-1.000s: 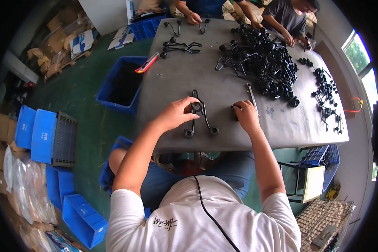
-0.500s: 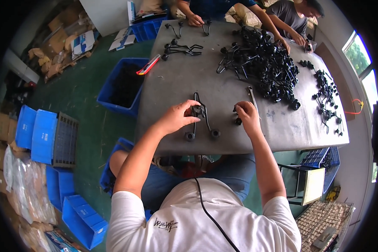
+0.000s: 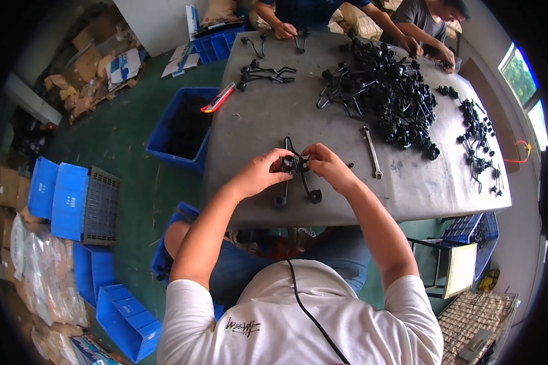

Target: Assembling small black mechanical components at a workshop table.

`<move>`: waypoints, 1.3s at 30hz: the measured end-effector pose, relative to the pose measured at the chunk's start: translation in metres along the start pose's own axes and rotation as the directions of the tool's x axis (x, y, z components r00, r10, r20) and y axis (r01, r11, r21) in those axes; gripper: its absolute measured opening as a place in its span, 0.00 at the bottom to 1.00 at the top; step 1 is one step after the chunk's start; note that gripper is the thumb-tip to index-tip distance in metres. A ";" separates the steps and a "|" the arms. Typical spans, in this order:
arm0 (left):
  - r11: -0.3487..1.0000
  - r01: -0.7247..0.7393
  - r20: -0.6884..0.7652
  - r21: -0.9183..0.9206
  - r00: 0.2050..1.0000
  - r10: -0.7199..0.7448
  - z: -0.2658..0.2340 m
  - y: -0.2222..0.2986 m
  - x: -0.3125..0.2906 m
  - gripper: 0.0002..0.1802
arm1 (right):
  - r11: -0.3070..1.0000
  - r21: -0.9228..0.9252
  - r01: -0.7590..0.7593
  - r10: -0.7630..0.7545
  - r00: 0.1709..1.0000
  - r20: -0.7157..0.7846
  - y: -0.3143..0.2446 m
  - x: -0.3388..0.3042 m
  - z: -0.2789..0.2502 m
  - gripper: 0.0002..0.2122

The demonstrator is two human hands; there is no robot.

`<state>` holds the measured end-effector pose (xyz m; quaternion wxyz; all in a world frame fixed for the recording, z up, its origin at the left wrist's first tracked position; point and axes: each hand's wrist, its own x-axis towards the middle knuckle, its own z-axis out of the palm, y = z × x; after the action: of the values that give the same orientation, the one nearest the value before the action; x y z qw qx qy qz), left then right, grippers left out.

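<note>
On the near part of the table lies a V-shaped black rod piece (image 3: pixel 314 195) with round ends. My left hand (image 3: pixel 257 175) is closed on a dark fitting at its middle, thumb and fingers on either side. From the right, my right hand (image 3: pixel 327 164) meets it there, fingertips pinched against the fitting. Something small may be between those fingertips, but it is too small to name. Just right of that hand sits a small black part (image 3: pixel 351 165). Farther right a silver combination wrench (image 3: pixel 372 152) lies flat on the table.
A large heap of black rod parts (image 3: pixel 389 97) covers the table's far right middle, with smaller parts (image 3: pixel 478 140) along the right edge. A red utility knife (image 3: pixel 218 98) lies at the left edge above a blue bin (image 3: pixel 158 140). Two people work across the table.
My right hand has moved left from beside the wrench to the fitting in my left hand. The wrench is now fully uncovered. A co-worker's hand at the far right has shifted.
</note>
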<state>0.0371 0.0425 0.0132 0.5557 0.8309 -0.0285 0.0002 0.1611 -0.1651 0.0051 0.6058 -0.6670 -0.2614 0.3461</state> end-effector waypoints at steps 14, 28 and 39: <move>0.940 -0.001 -0.039 0.342 0.999 0.015 0.001 0.024 -0.001 0.27 | 0.984 -0.173 -0.048 0.054 0.998 0.027 -0.017 0.004 0.009 0.12; 0.692 -0.011 -0.418 0.722 0.790 0.449 0.063 0.015 0.000 0.31 | 0.962 0.206 -0.178 0.189 0.981 -0.037 0.001 -0.003 0.018 0.20; 0.862 0.268 -0.776 0.431 0.597 0.202 0.057 -0.011 -0.042 0.28 | 0.841 0.501 -0.205 0.180 0.979 0.098 0.025 0.009 0.064 0.19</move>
<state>-0.0062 -0.0043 -0.0198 0.2696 0.8559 0.2410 0.3697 0.1151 -0.1207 -0.0227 0.7161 -0.4980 -0.1065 0.4774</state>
